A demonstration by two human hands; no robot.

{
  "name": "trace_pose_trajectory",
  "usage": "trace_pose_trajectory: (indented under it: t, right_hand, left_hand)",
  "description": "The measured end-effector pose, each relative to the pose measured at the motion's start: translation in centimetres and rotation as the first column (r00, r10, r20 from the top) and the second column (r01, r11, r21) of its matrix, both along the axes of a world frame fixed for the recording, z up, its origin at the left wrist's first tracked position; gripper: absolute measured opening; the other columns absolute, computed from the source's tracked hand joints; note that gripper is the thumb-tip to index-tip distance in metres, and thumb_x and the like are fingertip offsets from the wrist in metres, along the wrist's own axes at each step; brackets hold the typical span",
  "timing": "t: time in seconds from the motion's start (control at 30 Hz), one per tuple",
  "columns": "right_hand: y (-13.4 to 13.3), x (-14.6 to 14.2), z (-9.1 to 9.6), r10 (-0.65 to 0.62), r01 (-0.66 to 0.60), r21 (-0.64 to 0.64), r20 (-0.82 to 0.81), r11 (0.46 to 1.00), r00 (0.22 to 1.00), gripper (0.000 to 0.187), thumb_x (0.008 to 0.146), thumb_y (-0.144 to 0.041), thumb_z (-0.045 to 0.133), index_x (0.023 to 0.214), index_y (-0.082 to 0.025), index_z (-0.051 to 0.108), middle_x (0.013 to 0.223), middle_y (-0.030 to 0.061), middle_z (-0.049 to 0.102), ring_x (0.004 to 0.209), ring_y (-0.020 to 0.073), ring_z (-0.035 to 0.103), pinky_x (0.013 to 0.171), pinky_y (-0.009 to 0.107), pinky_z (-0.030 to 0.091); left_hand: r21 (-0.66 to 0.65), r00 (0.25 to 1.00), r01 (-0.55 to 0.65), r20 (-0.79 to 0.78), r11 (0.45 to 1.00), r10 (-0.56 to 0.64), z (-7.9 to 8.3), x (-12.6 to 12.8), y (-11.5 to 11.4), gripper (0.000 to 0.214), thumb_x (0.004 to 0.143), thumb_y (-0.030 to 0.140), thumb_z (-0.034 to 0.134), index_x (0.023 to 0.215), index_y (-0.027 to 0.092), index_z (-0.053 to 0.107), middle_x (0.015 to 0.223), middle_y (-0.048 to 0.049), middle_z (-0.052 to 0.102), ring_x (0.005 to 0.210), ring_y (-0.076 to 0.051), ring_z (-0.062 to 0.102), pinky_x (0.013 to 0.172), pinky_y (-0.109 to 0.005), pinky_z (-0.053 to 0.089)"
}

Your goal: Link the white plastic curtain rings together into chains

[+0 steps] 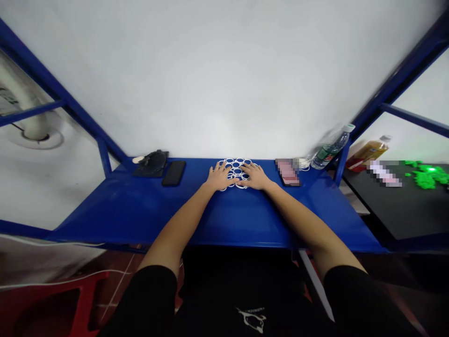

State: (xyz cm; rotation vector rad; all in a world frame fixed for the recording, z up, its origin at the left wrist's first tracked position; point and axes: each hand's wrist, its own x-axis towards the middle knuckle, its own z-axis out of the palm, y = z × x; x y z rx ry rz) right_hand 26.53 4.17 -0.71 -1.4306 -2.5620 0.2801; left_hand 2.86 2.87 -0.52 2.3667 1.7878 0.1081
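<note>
Several white rings [238, 164] lie side by side in a cluster on the blue tabletop [242, 220], close to the wall. My left hand [219, 178] rests palm down over the left part of the cluster, its fingers spread. On the right part lies my right hand [256, 178], also flat with the fingers apart. Both thumbs point inward and come close together at the cluster's near side. Some rings are partly covered by the hands, and whether the rings are joined I cannot tell.
Left of the rings lie a black phone [174, 173] and a crumpled black item [152, 164]. To the right are a second phone [289, 173], a white cable [303, 163] and a clear bottle [331, 149]. Blue frame posts [342, 161] flank the table; a red stool [84, 299] stands lower left.
</note>
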Motion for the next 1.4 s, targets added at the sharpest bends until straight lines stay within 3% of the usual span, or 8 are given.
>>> trace_pose_trajectory:
  t: [0.27,0.47,0.63,0.77,0.87,0.97,1.17,1.4]
  right_hand:
    - [0.5,0.0,-0.7,-0.010,0.011,0.032,-0.030,0.999,0.999,0.082,0.092,-0.076,0.058,0.157,-0.026,0.053,0.167,0.0116,0.045,0.158,0.0410,0.031,0.126,0.069,0.023]
    - [0.3,0.7,0.3,-0.038,0.041,0.040,-0.073,0.998,0.997,0.066,0.096,-0.066,0.061,0.149,-0.027,0.060,0.163,0.0115,0.050,0.155,0.0398,0.038,0.124,0.072,0.022]
    - [-0.6,1.0,2.4,0.035,0.004,0.145,-0.267,0.989,0.963,0.050,0.096,-0.052,0.066,0.135,-0.021,0.072,0.149,0.0143,0.064,0.142,0.0345,0.056,0.122,0.055,0.039]
    - [-3.2,0.2,4.3,0.047,0.017,0.139,-0.442,0.990,0.896,0.042,0.099,-0.045,0.062,0.132,-0.023,0.072,0.133,0.0116,0.074,0.123,0.0308,0.067,0.111,0.048,0.050]
    - [-5.7,-0.8,4.9,-0.045,0.077,0.034,-0.558,0.996,0.829,0.039,0.100,-0.044,0.060,0.130,-0.022,0.070,0.116,0.0103,0.078,0.098,0.0263,0.073,0.094,0.043,0.056]
    - [-7.6,-1.7,4.7,-0.038,0.022,-0.032,-0.682,0.999,0.730,0.034,0.104,-0.046,0.053,0.121,-0.022,0.069,0.105,0.0072,0.077,0.087,0.0225,0.071,0.085,0.038,0.056]
    - [-8.7,-1.7,2.8,-0.080,-0.018,-0.102,-0.865,0.995,0.495,0.032,0.104,-0.053,0.050,0.098,-0.023,0.061,0.086,0.0017,0.072,0.069,0.0169,0.062,0.069,0.031,0.052]
    - [-9.0,-0.3,2.5,-0.028,-0.076,-0.082,-0.841,0.994,0.541,0.028,0.102,-0.052,0.055,0.100,-0.024,0.059,0.080,-0.0002,0.068,0.070,0.0177,0.062,0.068,0.030,0.049]
  left_hand:
    - [0.032,0.999,-0.027,0.018,0.999,0.026,-0.3,0.2,0.4,0.086,0.098,0.081,0.029,0.162,0.026,0.043,0.177,-0.0121,0.022,0.164,-0.041,0.014,0.128,-0.067,0.019]
    - [0.053,0.999,-0.034,0.024,0.998,0.033,-0.1,0.2,0.7,0.069,0.105,0.064,0.032,0.160,0.025,0.047,0.175,-0.0116,0.028,0.162,-0.039,0.022,0.127,-0.068,0.020]
    - [0.125,0.998,-0.054,0.039,0.991,0.050,0.7,0.2,0.8,0.053,0.109,0.046,0.030,0.146,0.027,0.063,0.172,-0.0097,0.035,0.160,-0.037,0.028,0.126,-0.069,0.019]
    - [0.274,0.972,-0.084,0.235,0.958,0.018,2.2,0.6,-0.1,0.049,0.110,0.041,0.031,0.139,0.029,0.069,0.169,-0.0064,0.041,0.158,-0.032,0.033,0.126,-0.060,0.026]
    - [0.426,0.892,-0.174,0.451,0.888,-0.041,3.5,2.0,-2.0,0.053,0.112,0.037,0.024,0.135,0.025,0.071,0.157,-0.0063,0.056,0.148,-0.027,0.047,0.124,-0.050,0.033]
    - [0.529,0.803,-0.228,0.577,0.817,-0.149,3.9,3.8,-4.2,0.055,0.113,0.037,0.022,0.131,0.021,0.072,0.146,-0.0091,0.065,0.139,-0.024,0.055,0.120,-0.046,0.038]
    - [0.532,0.752,-0.098,0.594,0.841,-0.287,2.4,5.3,-6.5,0.040,0.110,0.037,0.040,0.112,0.020,0.076,0.128,-0.0099,0.073,0.122,-0.025,0.064,0.112,-0.045,0.047]
    - [0.475,0.722,0.095,0.573,0.875,-0.389,1.9,4.6,-6.6,0.024,0.103,0.031,0.055,0.094,0.021,0.075,0.114,-0.0083,0.074,0.110,-0.023,0.066,0.104,-0.042,0.051]
